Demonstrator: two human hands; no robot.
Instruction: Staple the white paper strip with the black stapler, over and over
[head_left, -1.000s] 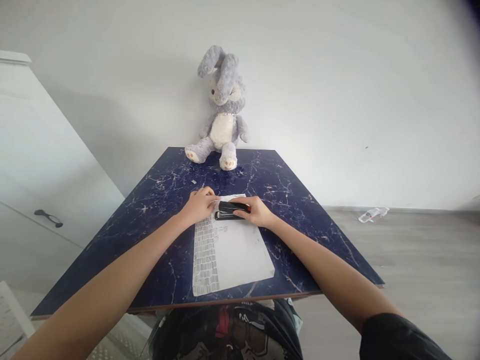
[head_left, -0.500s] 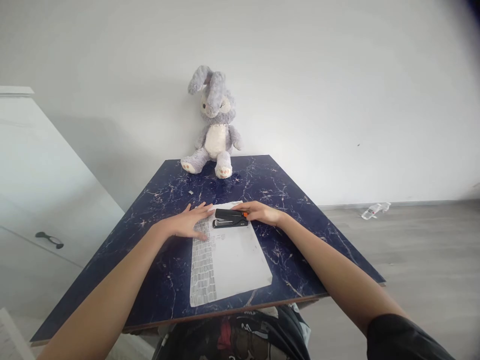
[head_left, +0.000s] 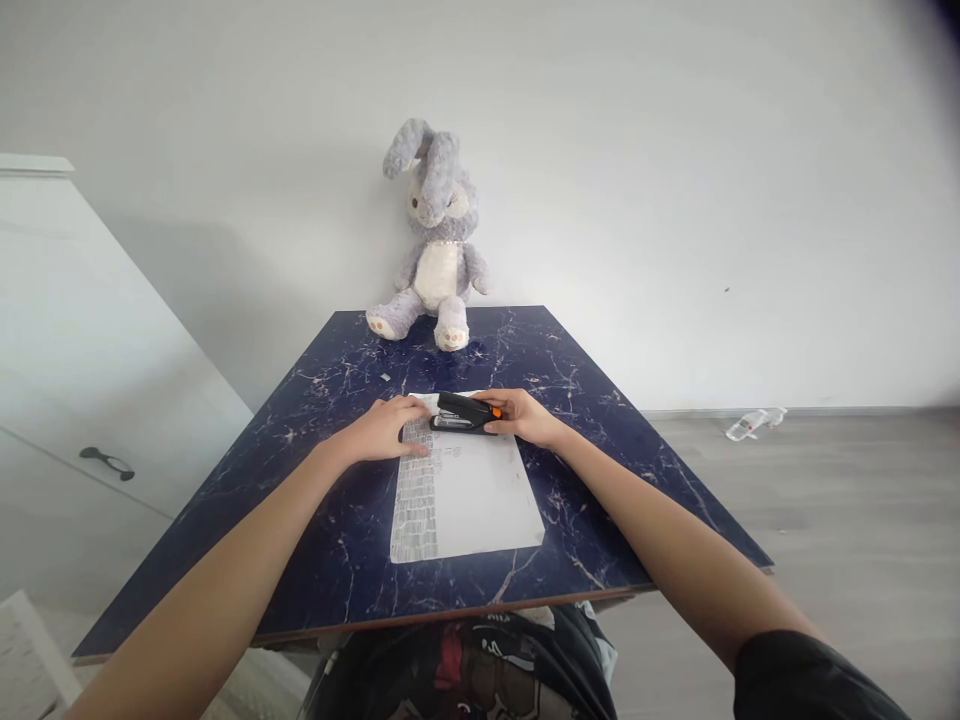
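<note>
A black stapler (head_left: 469,416) with an orange part at its rear end lies over the upper part of a paper sheet (head_left: 491,500). My right hand (head_left: 525,416) grips the stapler's rear end, thumb on the near side and fingers on the far side. My left hand (head_left: 381,428) rests at the sheet's upper left, beside the stapler's front end. Its thumb and fingers are apart, with the fingers slightly bent. Dense handwriting or drawn marks run down the sheet's left strip; most of the remainder is white.
A grey plush rabbit (head_left: 441,235) sits at the back of the dark blue marbled table (head_left: 592,490), against the wall. A small scrap (head_left: 385,377) lies on the tabletop. On the left stands a white cabinet (head_left: 97,330). A clear plastic item (head_left: 754,423) lies on the floor.
The sheet and stapler have slid away from the table's front edge. My left fingers, flatter and more spread before, are now more bent. The camera view has shifted slightly.
</note>
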